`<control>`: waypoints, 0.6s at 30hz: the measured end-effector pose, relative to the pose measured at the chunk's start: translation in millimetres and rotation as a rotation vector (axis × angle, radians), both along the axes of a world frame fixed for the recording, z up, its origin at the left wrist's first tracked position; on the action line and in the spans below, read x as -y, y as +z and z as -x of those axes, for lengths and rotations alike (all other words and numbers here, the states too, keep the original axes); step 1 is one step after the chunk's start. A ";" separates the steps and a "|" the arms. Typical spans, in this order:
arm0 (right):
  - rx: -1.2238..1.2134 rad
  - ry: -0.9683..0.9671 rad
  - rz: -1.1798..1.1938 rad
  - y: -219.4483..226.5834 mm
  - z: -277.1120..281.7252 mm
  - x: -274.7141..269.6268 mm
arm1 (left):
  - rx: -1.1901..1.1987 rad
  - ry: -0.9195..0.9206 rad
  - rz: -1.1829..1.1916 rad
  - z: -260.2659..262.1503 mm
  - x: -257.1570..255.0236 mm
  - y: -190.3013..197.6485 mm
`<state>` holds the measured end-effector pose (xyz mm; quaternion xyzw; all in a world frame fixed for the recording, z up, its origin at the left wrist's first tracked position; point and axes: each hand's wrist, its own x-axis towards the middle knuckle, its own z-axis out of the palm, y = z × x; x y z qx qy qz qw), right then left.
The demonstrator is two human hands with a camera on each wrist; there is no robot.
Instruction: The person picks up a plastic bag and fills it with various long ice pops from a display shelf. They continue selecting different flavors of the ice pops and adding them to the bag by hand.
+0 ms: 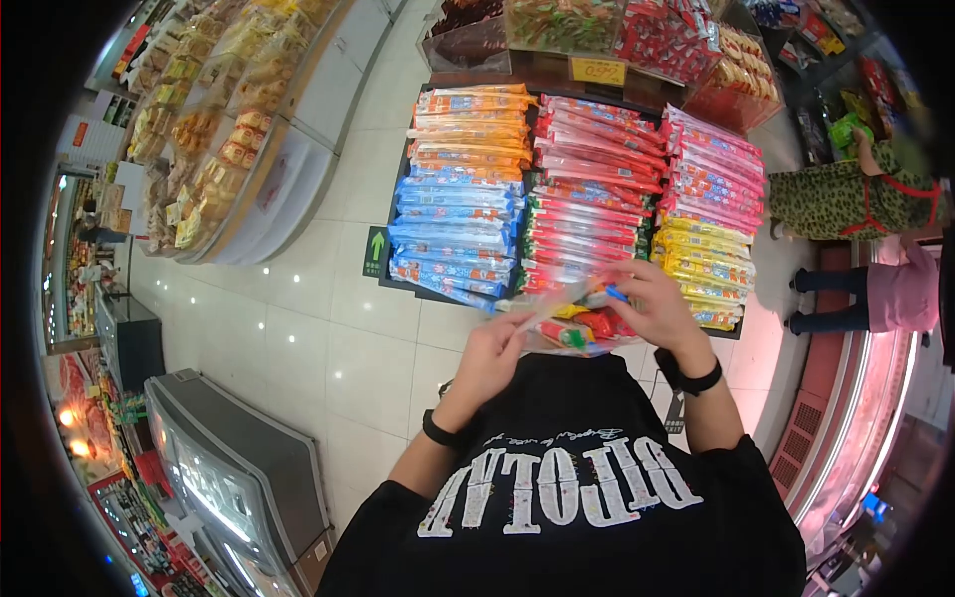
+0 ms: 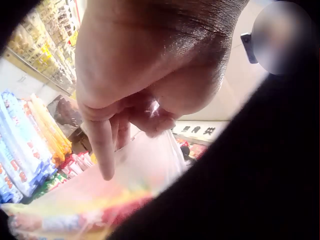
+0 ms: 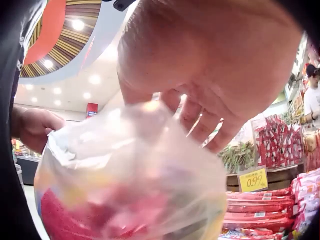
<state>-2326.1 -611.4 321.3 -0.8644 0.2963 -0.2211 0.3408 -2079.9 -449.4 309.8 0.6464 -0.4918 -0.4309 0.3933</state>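
In front of the black shirt (image 1: 557, 468), between the two hands, is the bag (image 1: 559, 320) — clear plastic, with red, green and yellow contents visible through the film. The left hand (image 1: 487, 356) grasps the bag at its left end; thumb and curled fingers meet on the edge, and one finger points down along the film in the left wrist view. The right hand (image 1: 652, 308) pinches the bag at its upper right side. In the right wrist view the bag hangs directly below the right hand, with the left hand at its far edge. A small blue item (image 1: 616, 294) shows at the right fingertips; its type cannot be determined.

Just beyond the bag lie slim packets in three columns: orange packets (image 1: 470, 124) and blue packets (image 1: 453, 234) on the left, red packets (image 1: 597, 139) in the middle, pink packets (image 1: 714, 159) and yellow packets (image 1: 704, 264) on the right. A yellow price card (image 1: 598, 71) — marked 0.99 — stands behind the middle column.
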 end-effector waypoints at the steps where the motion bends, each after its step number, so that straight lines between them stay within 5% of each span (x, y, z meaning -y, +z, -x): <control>1: 0.026 0.002 -0.003 16.4 -4.0 -4.8 | 0.006 -0.026 0.018 -6.5 -5.9 6.3; 11: 0.071 -0.244 -0.115 26.6 -62.8 -61.3 | 0.213 -0.332 0.018 -82.0 -40.7 40.2; 18: 0.038 -0.353 -0.083 19.3 -86.8 -103.8 | 0.137 -0.304 0.139 -114.4 -63.0 23.7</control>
